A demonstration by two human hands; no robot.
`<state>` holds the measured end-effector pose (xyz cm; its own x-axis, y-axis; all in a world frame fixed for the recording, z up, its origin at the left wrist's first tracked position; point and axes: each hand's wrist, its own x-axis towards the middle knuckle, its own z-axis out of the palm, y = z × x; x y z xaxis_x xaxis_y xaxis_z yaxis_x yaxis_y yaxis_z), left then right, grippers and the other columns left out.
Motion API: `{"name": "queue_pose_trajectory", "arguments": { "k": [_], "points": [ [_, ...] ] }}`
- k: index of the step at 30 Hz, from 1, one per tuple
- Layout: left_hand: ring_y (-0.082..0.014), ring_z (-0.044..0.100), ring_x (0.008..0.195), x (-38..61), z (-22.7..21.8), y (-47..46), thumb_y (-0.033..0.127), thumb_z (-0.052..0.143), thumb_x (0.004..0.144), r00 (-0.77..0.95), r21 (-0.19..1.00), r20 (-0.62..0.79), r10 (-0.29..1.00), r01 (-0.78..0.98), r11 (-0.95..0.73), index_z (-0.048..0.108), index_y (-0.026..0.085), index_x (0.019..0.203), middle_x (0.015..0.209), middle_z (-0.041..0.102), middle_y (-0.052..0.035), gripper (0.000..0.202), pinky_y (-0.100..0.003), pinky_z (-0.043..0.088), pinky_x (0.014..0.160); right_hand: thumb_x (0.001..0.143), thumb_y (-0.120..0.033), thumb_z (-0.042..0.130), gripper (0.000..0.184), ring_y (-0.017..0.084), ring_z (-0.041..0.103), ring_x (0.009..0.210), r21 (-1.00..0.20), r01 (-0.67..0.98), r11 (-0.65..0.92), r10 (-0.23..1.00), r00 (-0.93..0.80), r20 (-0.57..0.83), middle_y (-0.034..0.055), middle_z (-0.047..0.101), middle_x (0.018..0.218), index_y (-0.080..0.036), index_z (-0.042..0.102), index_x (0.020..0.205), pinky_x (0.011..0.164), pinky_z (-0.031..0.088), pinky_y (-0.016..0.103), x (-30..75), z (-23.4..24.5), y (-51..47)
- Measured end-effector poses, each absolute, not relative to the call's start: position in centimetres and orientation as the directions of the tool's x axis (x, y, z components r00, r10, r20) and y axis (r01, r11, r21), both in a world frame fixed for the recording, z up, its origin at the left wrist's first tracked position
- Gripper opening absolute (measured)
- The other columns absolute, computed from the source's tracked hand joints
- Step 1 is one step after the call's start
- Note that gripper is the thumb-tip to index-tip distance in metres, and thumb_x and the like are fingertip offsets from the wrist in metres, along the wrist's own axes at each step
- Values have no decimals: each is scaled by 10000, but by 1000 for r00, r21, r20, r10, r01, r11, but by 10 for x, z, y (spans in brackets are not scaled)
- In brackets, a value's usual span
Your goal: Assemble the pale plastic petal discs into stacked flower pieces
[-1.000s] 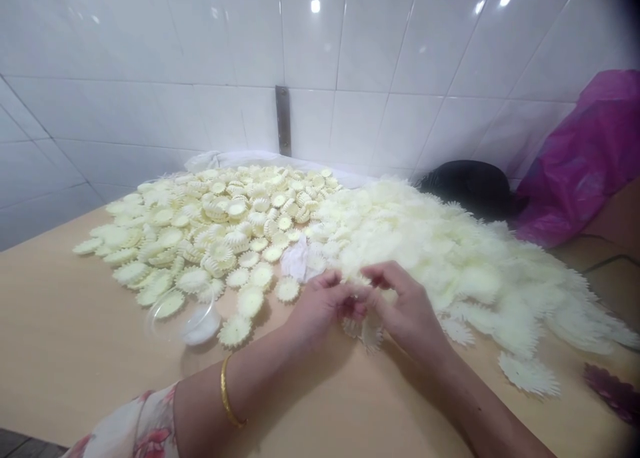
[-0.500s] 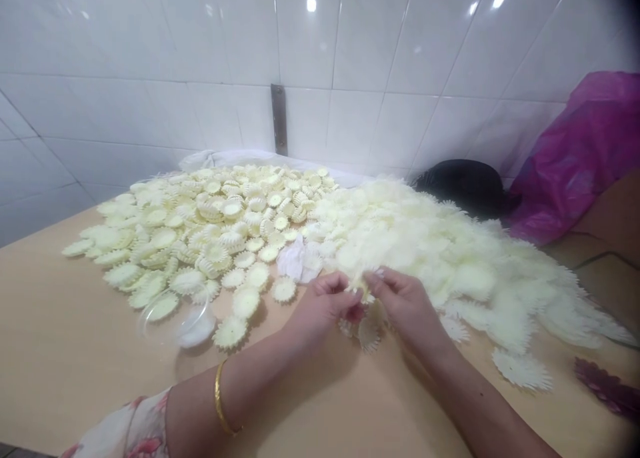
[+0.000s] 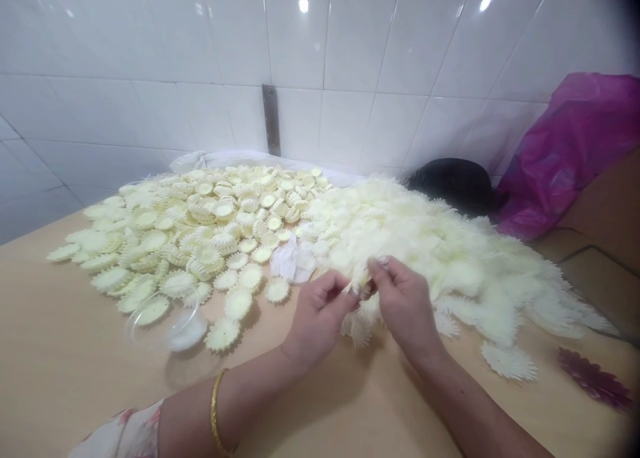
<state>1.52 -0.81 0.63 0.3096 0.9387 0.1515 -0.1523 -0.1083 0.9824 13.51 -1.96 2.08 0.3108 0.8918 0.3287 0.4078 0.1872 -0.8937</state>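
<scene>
Both hands meet in front of the heaps. My left hand [image 3: 324, 315], closed in a pinch, grips one side of a pale yellow scalloped flower piece [image 3: 361, 278]. On its other side my right hand [image 3: 404, 305] pinches it between thumb and fingers. The piece looks crumpled between the fingertips, and much of it is hidden. Just below the fingers lie loose flat petal pieces [image 3: 361, 328]. Left of the hands is a heap of thick, ridged cream discs [image 3: 200, 218]. Behind and to the right spreads a heap of thin, pale petal layers [image 3: 430, 245].
A clear round tub with white stuff [image 3: 187, 331] stands at the front left. Crumpled white tissue [image 3: 287, 261] lies between the heaps. A dark red flower piece [image 3: 595, 378] is at the right. At the back right are a black object [image 3: 453, 185] and a magenta plastic bag [image 3: 560, 158].
The view has turned slightly to the right. My right hand has risen a little and its fingertips have shifted on the flower piece, while my left hand keeps its pinch.
</scene>
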Motion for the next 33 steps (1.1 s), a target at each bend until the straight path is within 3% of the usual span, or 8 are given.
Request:
{"name": "queue_pose_trajectory", "arguments": {
  "k": [6, 10, 12, 17, 20, 23, 27, 33],
  "points": [
    [-118, 489, 631, 17, 7, -11, 260, 569, 761, 316, 974, 193, 929, -176, -143, 569, 151, 652, 615, 544, -10, 154, -237, 387, 623, 810, -357, 501, 320, 101, 492, 472, -917, 364, 163, 880, 367, 302, -26, 519, 489, -179, 476, 545, 484, 406, 220, 140, 22, -16],
    [-95, 431, 576, 11, 8, -12, 276, 563, 771, 306, 968, 248, 919, -113, -223, 558, 155, 624, 577, 495, 4, 191, -223, 350, 577, 780, -366, 521, 259, 105, 499, 442, -964, 240, 116, 779, 579, 238, -23, 531, 497, -172, 522, 608, 473, 430, 243, 165, 25, -9],
    [-101, 456, 580, 8, 6, -9, 293, 577, 760, 289, 977, 211, 934, -89, -193, 546, 158, 615, 569, 507, 2, 200, -227, 356, 586, 792, -335, 493, 254, 112, 497, 441, -955, 286, 82, 727, 638, 254, -20, 517, 501, -179, 490, 591, 478, 434, 259, 177, 26, -6],
    [-112, 506, 548, 10, 1, 3, 252, 603, 727, 263, 967, -93, 960, -207, 151, 479, 169, 609, 534, 513, 8, 190, -246, 386, 583, 789, -278, 476, 128, 175, 549, 643, -674, 724, 143, 732, 381, 565, 38, 583, 718, -182, 560, 798, 623, 449, 323, 184, 14, -2],
    [-96, 494, 506, 14, 3, 3, 198, 614, 705, 231, 900, -244, 942, -307, 308, 476, 169, 623, 526, 514, 12, 162, -236, 385, 561, 764, -190, 458, 262, 236, 536, 900, -502, 837, 216, 711, 218, 669, 110, 538, 998, -175, 558, 1005, 780, 433, 398, 181, 4, 0],
    [-87, 488, 483, 14, 7, 1, 184, 623, 694, 248, 881, -260, 933, -336, 334, 462, 165, 587, 512, 508, 13, 195, -227, 380, 542, 774, -151, 433, 286, 262, 483, 1011, -419, 873, 251, 652, 168, 739, 127, 523, 1038, -166, 552, 1033, 866, 386, 438, 175, 2, -3],
    [-82, 468, 458, 12, 6, 2, 182, 628, 692, 304, 888, -209, 929, -339, 311, 449, 161, 553, 495, 508, 7, 228, -224, 363, 514, 833, -221, 443, 142, 207, 542, 842, -517, 783, 346, 694, 157, 702, 68, 598, 859, -188, 580, 851, 769, 427, 351, 160, 11, -14],
    [-78, 465, 464, 8, -3, 6, 191, 681, 648, 362, 882, -146, 921, -373, 287, 483, 155, 603, 506, 499, 22, 207, -228, 371, 509, 776, -311, 557, 143, 158, 527, 663, -803, 521, 289, 931, 41, 362, 14, 596, 693, -187, 588, 711, 629, 419, 289, 143, 19, -23]
  ]
}}
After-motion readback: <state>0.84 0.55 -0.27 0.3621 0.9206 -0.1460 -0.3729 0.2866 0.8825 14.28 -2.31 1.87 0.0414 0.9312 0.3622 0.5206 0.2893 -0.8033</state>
